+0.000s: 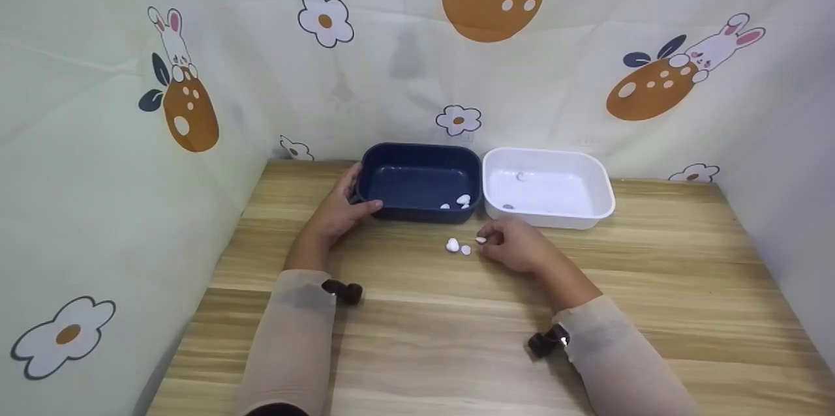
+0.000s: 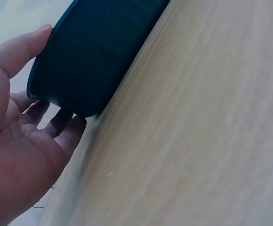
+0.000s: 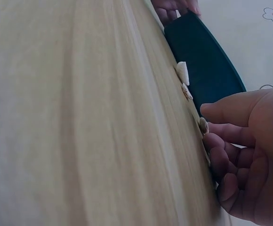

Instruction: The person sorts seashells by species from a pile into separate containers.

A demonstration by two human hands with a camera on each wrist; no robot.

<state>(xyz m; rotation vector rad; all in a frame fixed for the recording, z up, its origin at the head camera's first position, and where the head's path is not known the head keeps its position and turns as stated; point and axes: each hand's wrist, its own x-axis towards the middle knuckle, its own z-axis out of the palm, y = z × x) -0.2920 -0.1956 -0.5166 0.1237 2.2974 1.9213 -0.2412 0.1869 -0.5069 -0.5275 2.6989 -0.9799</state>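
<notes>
At the left end of the dark blue basin (image 1: pixel 417 214), my left hand (image 1: pixel 336 210) holds the rim, thumb over the front corner and fingers against the side. Some small white shells (image 1: pixel 463 199) lie inside that basin, at its right. My right hand (image 1: pixel 518 245) is low over the table in front of the white basin (image 1: pixel 548 219), pinching a small shell (image 3: pixel 203 125) between thumb and fingers. Just left of it on the wood are a larger white shell (image 1: pixel 452 245) and a flatter shell (image 1: pixel 466 250), which looks speckled in the right wrist view.
The two basins stand side by side, close to the patterned back cloth (image 1: pixel 398 77). Inside the white one are a pale ring-shaped thing (image 1: pixel 521 176) and a small grey thing (image 1: pixel 508 207). Wood-grain table (image 1: pixel 417 351) extends towards me.
</notes>
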